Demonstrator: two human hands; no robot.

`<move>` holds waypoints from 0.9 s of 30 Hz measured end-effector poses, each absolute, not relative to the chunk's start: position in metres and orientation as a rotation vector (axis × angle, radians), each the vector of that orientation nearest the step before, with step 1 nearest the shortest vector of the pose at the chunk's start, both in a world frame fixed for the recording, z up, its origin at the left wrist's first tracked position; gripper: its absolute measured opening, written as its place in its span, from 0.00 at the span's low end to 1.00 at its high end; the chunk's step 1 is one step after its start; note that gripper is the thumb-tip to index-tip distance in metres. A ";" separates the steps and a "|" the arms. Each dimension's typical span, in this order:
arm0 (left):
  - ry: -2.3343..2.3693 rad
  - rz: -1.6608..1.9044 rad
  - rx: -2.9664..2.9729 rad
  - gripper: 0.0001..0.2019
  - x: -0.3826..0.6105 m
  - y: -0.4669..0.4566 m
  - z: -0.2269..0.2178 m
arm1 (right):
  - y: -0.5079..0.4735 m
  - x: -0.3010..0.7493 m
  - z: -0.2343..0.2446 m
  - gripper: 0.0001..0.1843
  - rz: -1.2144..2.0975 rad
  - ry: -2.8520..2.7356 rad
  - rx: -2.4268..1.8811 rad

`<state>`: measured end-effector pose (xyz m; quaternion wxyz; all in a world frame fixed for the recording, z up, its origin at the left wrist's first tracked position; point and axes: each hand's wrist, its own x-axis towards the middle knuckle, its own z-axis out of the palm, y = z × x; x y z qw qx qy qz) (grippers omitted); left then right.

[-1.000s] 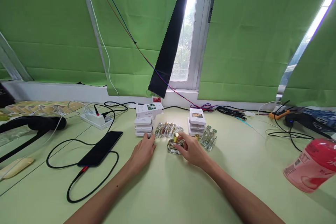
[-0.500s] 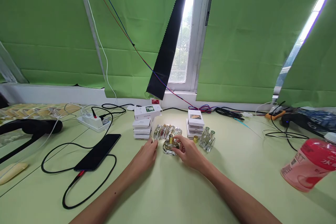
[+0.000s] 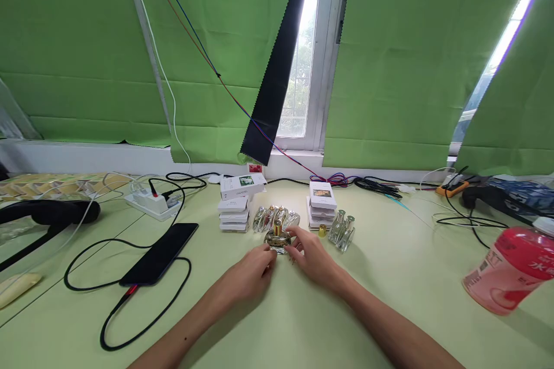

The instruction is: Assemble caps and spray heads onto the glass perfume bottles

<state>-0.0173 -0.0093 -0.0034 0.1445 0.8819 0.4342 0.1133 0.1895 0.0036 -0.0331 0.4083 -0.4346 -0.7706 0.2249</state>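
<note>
A clear glass perfume bottle [image 3: 283, 241] with a gold spray neck stands upright on the table in front of me. My right hand [image 3: 315, 255] grips its right side between thumb and fingers. At the bottle's lower front left, my left hand [image 3: 250, 274] has its fingers curled together, the tips against the glass. A gold cap [image 3: 322, 230] sits just beyond my right hand. Beside it lean slim clear bottles [image 3: 341, 232] with silvery-green tops. Behind the held bottle lies a row of small glass bottles [image 3: 270, 218].
Stacks of white boxes stand behind on the left [image 3: 234, 213] and right [image 3: 322, 199]. A black phone [image 3: 160, 255] with a cable lies at left, near a white power strip [image 3: 158, 204]. A pink drink bottle [image 3: 508, 271] stands at right. Black cables [image 3: 378, 186] run along the back.
My left hand has moved right and nearer to me, up to the perfume bottle. The perfume bottle has shifted slightly left and turned a little in my right hand.
</note>
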 end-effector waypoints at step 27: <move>1.071 0.643 2.569 0.15 0.000 -0.011 -0.025 | -0.002 0.190 -0.032 0.24 0.538 -2.136 -1.028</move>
